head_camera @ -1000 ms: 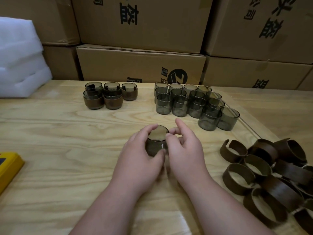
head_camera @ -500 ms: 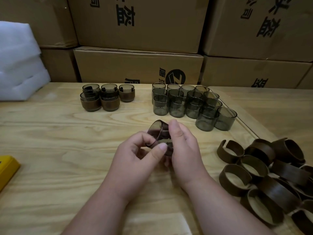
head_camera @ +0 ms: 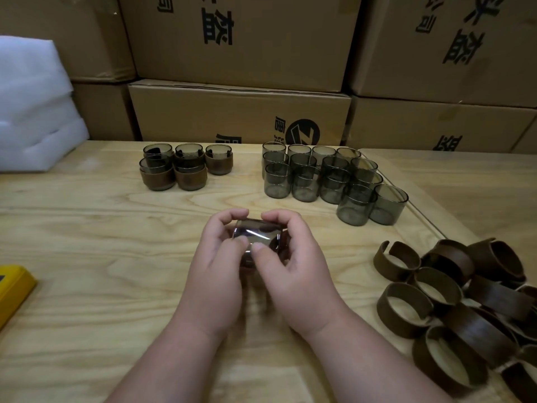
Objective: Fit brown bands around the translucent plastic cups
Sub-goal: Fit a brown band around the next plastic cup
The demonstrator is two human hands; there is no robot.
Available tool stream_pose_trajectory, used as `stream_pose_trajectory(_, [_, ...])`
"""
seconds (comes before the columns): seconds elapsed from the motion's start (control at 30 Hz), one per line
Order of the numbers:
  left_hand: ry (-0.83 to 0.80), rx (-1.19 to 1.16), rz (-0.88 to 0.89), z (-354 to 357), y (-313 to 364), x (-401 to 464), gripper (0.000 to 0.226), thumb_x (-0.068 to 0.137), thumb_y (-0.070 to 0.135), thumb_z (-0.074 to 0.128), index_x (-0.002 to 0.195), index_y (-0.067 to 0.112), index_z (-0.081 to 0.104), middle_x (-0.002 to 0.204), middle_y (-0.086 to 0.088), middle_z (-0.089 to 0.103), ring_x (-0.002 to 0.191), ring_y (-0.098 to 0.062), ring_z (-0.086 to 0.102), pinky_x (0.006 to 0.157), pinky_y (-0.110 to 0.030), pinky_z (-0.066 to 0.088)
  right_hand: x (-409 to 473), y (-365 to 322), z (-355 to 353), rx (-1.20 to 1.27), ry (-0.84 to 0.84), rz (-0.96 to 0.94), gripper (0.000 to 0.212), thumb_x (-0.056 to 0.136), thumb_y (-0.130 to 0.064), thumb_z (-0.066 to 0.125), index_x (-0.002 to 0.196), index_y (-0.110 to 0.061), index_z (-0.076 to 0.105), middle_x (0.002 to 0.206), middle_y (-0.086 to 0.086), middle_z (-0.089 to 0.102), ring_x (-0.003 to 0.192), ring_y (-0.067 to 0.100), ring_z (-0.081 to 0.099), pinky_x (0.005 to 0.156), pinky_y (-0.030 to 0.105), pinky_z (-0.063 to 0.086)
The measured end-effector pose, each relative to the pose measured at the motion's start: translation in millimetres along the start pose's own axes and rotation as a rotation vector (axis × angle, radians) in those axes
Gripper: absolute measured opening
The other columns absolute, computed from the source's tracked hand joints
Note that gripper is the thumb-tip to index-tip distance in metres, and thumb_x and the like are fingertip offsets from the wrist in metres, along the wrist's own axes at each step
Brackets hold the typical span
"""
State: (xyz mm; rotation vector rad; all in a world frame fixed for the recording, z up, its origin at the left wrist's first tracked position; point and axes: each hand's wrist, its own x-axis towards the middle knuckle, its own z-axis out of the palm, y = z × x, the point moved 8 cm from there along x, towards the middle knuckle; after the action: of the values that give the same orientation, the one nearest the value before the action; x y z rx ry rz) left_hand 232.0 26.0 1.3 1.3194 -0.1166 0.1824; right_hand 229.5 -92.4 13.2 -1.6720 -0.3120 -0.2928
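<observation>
a stack of cardboard boxes (head_camera: 238, 112) with black printed characters filled the back of the view, and everything else sat in front of it on a pale wooden tabletop (head_camera: 87, 242). a block of white foam (head_camera: 35, 112) stood at the left end of the boxes. just in front of the boxes, towards the right, stood a cluster of bare translucent cups (head_camera: 328, 178), more than a dozen, smoky grey and upright, none with a band. far to the right of them and nearer the viewer lay a loose pile of brown bands (head_camera: 465, 301), open c-shaped rings tumbled over one another. to the left of the bare cups, also close to the boxes, stood a small group of banded cups (head_camera: 183, 167), about five, each wrapped in brown. judging by those groups, the task was in its early part, with far more cups left than done. a yellow object (head_camera: 14, 289) showed at the left edge of the tabletop, well away from the boxes.

in the middle of the tabletop, well forward of the boxes, a person's left hand (head_camera: 215, 274) and right hand (head_camera: 293, 271) met around one cup (head_camera: 257, 237) lying on its side, mouth to the left. both hands had fingers curled over its far side and thumbs pressed on its near side, so the cup sat between them, gripped by each. dark brown showed under the thumbs, though whether a band was fully seated could not be told.
</observation>
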Motion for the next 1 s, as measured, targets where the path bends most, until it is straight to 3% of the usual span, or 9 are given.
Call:
stream_pose_trajectory(0.1, [0.046, -0.009, 0.003, -5.1, 0.3, 0.8, 0.033, 0.084, 0.029, 0.050, 0.112, 0.018, 0.064, 0.093, 0.001, 0.076, 0.082, -0.010, 0.071, 0.065, -0.019, 0.054, -2.5, -15.8, 4.5, -0.099, -0.046, -0.141, 0.040, 0.076, -0.021, 0.066, 0.115, -0.031, 0.060, 0.119, -0.004, 0.060, 0.112, 0.009, 0.062, 0.094, 0.020, 0.049])
stream_pose_trajectory(0.17, [0.076, 0.030, 0.026, -5.7, 3.5, -0.1, 0.032, 0.087, 0.037, 0.053, 0.105, 0.015, 0.068, 0.093, 0.000, 0.076, 0.086, -0.011, 0.072, 0.070, -0.020, 0.055, -4.5, -19.3, 6.4, -0.119, -0.059, -0.190, 0.041, 0.078, -0.018, 0.066, 0.116, -0.031, 0.060, 0.118, -0.005, 0.058, 0.112, 0.007, 0.060, 0.093, 0.016, 0.047])
stream_pose_trajectory(0.3, [0.124, 0.096, 0.007, -8.4, 2.8, -1.6, 0.028, 0.086, 0.046, 0.055, 0.096, 0.024, 0.068, 0.088, -0.007, 0.071, 0.083, -0.018, 0.066, 0.073, -0.040, 0.055, -2.1, -6.4, -0.3, -0.069, 0.007, -0.034, 0.045, 0.078, -0.058, 0.057, 0.118, -0.037, 0.056, 0.117, -0.009, 0.058, 0.086, 0.003, 0.058, 0.077, 0.024, 0.052])
stream_pose_trajectory(0.4, [0.067, 0.136, 0.089, -1.9, 9.4, -3.6, 0.019, 0.088, 0.035, 0.055, 0.097, 0.022, 0.066, 0.086, -0.001, 0.068, 0.081, -0.022, 0.063, 0.070, -0.035, 0.052, 0.7, 5.2, -6.9, -0.112, 0.039, 0.098, 0.056, 0.077, -0.076, 0.046, 0.114, -0.035, 0.058, 0.092, -0.008, 0.066, 0.072, 0.003, 0.061, 0.069, 0.028, 0.051])
stream_pose_trajectory(0.53, [0.008, 0.131, 0.140, 3.3, 11.5, -5.0, 0.025, 0.084, 0.034, 0.060, 0.099, 0.014, 0.065, 0.098, -0.021, 0.069, 0.095, -0.043, 0.065, 0.079, -0.046, 0.054, 1.2, 5.0, -3.5, -0.130, 0.030, 0.089, 0.053, 0.083, -0.075, 0.045, 0.097, -0.028, 0.066, 0.083, -0.004, 0.074, 0.075, 0.011, 0.068, 0.073, 0.046, 0.056])
stream_pose_trajectory(0.67, [0.012, 0.137, 0.108, 2.4, 6.5, -3.8, 0.018, 0.089, 0.032, 0.052, 0.098, 0.021, 0.063, 0.095, -0.015, 0.071, 0.089, -0.035, 0.069, 0.073, -0.041, 0.051, 1.0, 6.6, -3.6, -0.112, 0.057, 0.111, 0.045, 0.078, -0.076, 0.054, 0.094, -0.034, 0.062, 0.074, 0.007, 0.070, 0.065, 0.021, 0.066, 0.064, 0.050, 0.055])
stream_pose_trajectory(0.87, [0.055, 0.085, 0.076, -3.2, 2.8, -1.5, 0.021, 0.090, 0.036, 0.045, 0.094, 0.026, 0.063, 0.083, 0.002, 0.070, 0.075, -0.014, 0.070, 0.059, -0.023, 0.053, 0.2, 0.2, -0.8, -0.125, 0.045, 0.050, 0.037, 0.080, -0.067, 0.060, 0.104, -0.040, 0.061, 0.085, -0.012, 0.069, 0.069, 0.010, 0.064, 0.070, 0.042, 0.059])
stream_pose_trajectory(0.93, [0.088, 0.087, 0.062, -6.6, 2.3, -0.8, 0.024, 0.090, 0.039, 0.044, 0.093, 0.027, 0.066, 0.088, 0.001, 0.074, 0.081, -0.016, 0.073, 0.062, -0.025, 0.055, -0.8, -2.4, 1.0, -0.118, 0.022, 0.009, 0.035, 0.082, -0.061, 0.060, 0.110, -0.041, 0.060, 0.098, -0.016, 0.067, 0.081, 0.008, 0.063, 0.078, 0.037, 0.057])
stream_pose_trajectory(1.0, [0.121, 0.110, 0.050, -10.2, 2.5, -0.2, 0.031, 0.090, 0.043, 0.043, 0.095, 0.027, 0.069, 0.097, -0.002, 0.075, 0.093, -0.023, 0.073, 0.072, -0.036, 0.057, -1.7, -7.3, 2.1, -0.098, -0.003, -0.050, 0.030, 0.083, -0.051, 0.061, 0.112, -0.041, 0.061, 0.111, -0.016, 0.062, 0.094, 0.007, 0.061, 0.084, 0.028, 0.053])
